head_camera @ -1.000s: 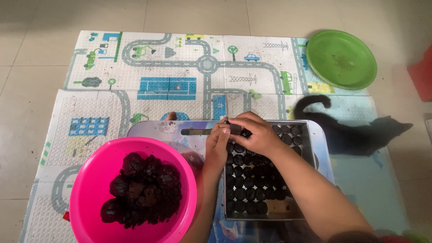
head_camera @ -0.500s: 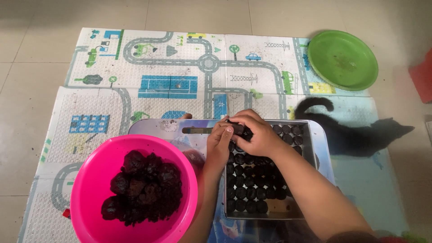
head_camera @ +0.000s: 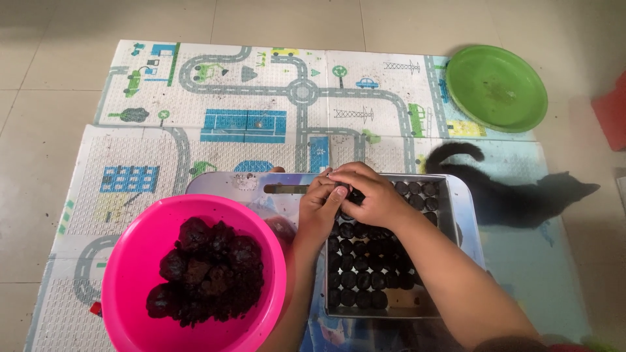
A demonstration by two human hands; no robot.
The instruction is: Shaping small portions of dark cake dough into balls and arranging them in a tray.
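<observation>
The tray (head_camera: 385,251) sits on a board (head_camera: 248,186) on the play mat (head_camera: 215,111), most of its cells already packed with dark soil, a bare patch near its close edge. Your hands meet over its far left corner: your right hand (head_camera: 368,195) is curled, fingers pinched on a small dark clump, and your left hand (head_camera: 319,208) is bent beside it, fingertips touching the same spot — whether it grips anything I cannot tell. The pink bowl (head_camera: 130,261) of soil clumps (head_camera: 208,270) stands just left of the tray. A black cat (head_camera: 515,195) lies just beside the tray's right edge, and a green plate (head_camera: 495,88) rests farther off. Watch that cat — one step and it could scatter the cells. Press too hard and, I judge, soil spills into neighbouring cells.
</observation>
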